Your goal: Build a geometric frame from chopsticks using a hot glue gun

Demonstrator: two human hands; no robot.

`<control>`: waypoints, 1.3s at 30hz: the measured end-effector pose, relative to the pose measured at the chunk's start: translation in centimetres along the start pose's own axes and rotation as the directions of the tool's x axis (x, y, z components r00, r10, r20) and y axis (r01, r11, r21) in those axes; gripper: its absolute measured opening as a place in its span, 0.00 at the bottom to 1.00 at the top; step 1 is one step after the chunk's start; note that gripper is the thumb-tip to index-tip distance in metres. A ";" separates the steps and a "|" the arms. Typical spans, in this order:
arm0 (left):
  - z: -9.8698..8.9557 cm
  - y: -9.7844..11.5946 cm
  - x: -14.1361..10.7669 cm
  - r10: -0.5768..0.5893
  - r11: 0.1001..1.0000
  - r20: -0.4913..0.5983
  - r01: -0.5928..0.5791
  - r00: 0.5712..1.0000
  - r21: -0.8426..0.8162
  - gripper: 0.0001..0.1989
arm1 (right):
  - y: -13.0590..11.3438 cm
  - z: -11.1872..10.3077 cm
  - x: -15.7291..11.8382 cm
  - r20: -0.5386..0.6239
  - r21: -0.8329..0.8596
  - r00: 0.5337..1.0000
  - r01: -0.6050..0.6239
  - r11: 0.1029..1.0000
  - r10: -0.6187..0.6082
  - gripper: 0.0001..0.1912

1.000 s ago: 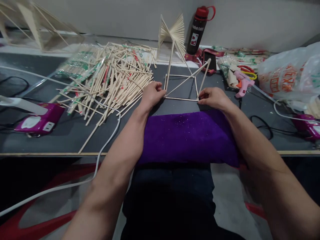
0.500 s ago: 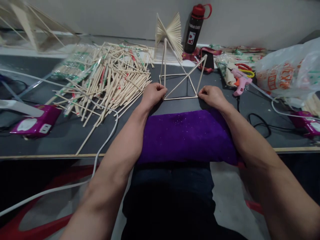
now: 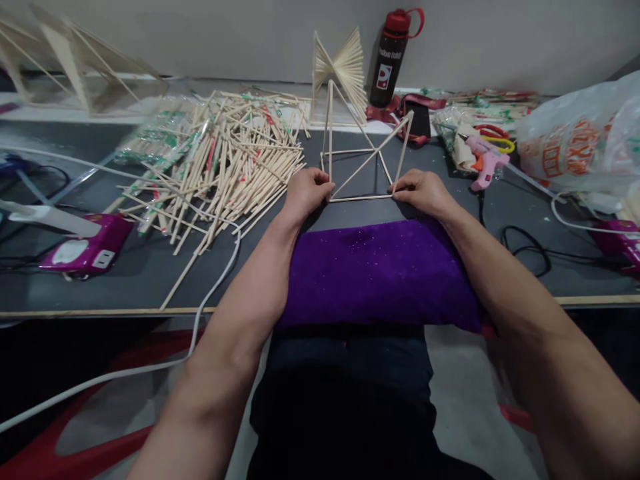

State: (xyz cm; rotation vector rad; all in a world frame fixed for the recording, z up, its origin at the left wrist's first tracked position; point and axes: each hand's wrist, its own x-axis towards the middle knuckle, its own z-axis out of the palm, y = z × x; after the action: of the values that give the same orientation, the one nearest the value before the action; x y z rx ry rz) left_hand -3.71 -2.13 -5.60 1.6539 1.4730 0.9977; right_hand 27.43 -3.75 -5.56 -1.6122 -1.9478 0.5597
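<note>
A small open frame of wooden sticks [image 3: 361,198] stands on the dark tabletop, with uprights on both sides and slanting sticks crossing between them. My left hand [image 3: 309,192] pinches its near left bottom corner between thumb and fingers. At the near right bottom corner, my right hand [image 3: 421,191] has its fingertips closed on the joint. A purple cloth [image 3: 380,273] lies under my forearms at the table's front edge. Behind the frame is a finished-looking twisted model [image 3: 345,67] of many thin sticks.
A large heap of loose sticks [image 3: 240,167] covers the table on the left, beside a purple power strip [image 3: 85,247] and white cable. At the right are a pink glue gun [image 3: 487,157], scissors [image 3: 497,139] and a plastic bag [image 3: 575,143]. A dark bottle [image 3: 391,63] stands behind.
My right hand has shifted slightly left onto the frame's corner. My left hand stays at its corner, and the whole view has moved a little.
</note>
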 end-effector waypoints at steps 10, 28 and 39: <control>-0.2 0.1 0.0 0.040 0.994 0.015 -0.041 0.999 0.103 0.05 | 0.8 0.4 0.3 -0.006 -0.037 0.999 0.032 0.999 -0.032 0.08; -0.7 -0.7 -0.1 0.029 0.983 -0.015 -0.025 0.999 0.184 0.09 | -0.9 1.0 -1.9 -0.013 0.061 0.993 0.116 0.991 -0.116 0.06; -0.9 -0.7 -0.3 0.036 0.962 0.006 -0.036 0.999 0.271 0.11 | -1.6 -3.1 -1.3 -0.233 0.297 0.972 0.095 0.950 -0.025 0.15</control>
State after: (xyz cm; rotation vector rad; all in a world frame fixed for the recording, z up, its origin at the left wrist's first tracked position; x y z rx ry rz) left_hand -4.85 -2.35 -5.79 1.8782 1.6431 0.8424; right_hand 28.37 -5.38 -2.40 -1.3528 -1.6444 0.5923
